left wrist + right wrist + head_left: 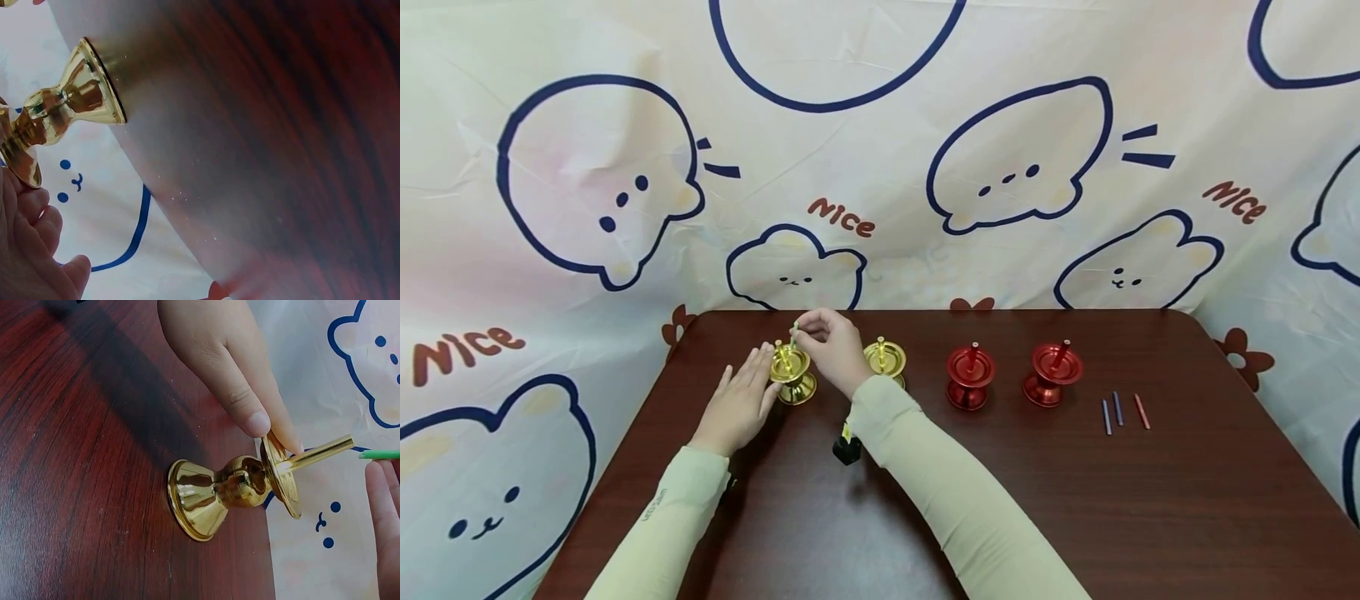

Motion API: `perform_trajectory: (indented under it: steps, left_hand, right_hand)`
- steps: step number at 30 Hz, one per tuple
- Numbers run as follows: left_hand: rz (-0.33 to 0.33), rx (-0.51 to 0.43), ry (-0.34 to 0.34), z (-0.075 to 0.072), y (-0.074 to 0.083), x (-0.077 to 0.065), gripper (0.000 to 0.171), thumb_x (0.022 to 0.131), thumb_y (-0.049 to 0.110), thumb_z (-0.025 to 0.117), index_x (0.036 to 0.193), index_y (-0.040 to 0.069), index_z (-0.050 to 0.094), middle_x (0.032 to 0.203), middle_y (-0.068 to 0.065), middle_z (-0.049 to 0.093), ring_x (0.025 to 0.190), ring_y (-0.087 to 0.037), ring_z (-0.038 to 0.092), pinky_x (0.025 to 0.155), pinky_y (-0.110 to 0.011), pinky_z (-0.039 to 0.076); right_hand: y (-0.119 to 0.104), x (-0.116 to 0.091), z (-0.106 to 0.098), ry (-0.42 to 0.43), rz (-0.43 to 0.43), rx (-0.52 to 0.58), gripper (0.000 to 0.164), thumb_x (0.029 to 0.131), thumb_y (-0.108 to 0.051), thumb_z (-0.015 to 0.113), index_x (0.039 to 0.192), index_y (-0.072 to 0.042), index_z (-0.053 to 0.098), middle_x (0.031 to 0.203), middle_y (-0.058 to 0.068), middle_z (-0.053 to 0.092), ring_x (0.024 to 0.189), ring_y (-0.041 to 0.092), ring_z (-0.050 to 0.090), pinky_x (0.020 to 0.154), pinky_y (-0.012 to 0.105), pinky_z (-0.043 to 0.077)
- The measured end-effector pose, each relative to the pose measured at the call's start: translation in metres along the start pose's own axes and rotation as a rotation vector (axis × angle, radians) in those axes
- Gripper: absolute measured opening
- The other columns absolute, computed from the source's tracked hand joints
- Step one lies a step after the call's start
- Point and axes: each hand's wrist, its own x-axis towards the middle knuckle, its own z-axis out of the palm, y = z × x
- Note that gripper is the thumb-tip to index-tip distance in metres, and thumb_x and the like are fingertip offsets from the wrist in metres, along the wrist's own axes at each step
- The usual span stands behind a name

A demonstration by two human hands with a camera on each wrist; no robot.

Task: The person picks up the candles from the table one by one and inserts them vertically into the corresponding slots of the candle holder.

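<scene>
Nearest both hands is a gold candle holder (797, 388), with a round dish and an upright tube (322, 453), standing on the table. My left hand (739, 406) holds its dish rim at the left side, the thumb below the rim and a finger over it, as the right wrist view shows. Between thumb and fingertips, my right hand (833, 346) pinches a thin green stick (380, 454). The stick's end is just off the tube's open top in the right wrist view. The left wrist view shows the holder's base (94, 94) and curled fingers (44, 228) by the dish.
A second gold candle holder (885, 357) stands right of the right hand, partly behind its wrist. Further right are two red candle holders (971, 377) (1052, 375). Two blue sticks (1107, 417) (1118, 408) and a pink stick (1142, 412) lie beyond them. A printed cloth (902, 275) hangs behind the table.
</scene>
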Motion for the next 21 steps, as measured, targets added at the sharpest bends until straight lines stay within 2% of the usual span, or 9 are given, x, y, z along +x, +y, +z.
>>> perform_trajectory:
  steps: [11,21]
  left_hand:
    - [0.014,-0.018,0.038,0.002,0.000,-0.003,0.065,0.108,0.029,0.049,0.160,0.000,0.024,0.165,-0.018,0.025,0.152,-0.035,0.022,0.119,-0.064,0.016]
    - [0.008,-0.020,0.022,0.000,0.000,-0.002,0.065,0.108,0.030,0.048,0.161,0.002,0.023,0.166,-0.017,0.024,0.153,-0.034,0.021,0.120,-0.063,0.014]
  right_hand:
    - [-0.001,0.003,0.009,0.026,-0.009,-0.002,0.009,0.097,-0.011,0.070,0.104,-0.006,0.069,0.099,0.003,0.073,0.087,0.009,0.069,0.078,0.021,0.056]
    - [-0.006,0.008,0.017,0.028,0.016,-0.058,0.007,0.099,-0.013,0.068,0.104,-0.008,0.067,0.101,0.001,0.072,0.091,0.010,0.069,0.082,0.023,0.056]
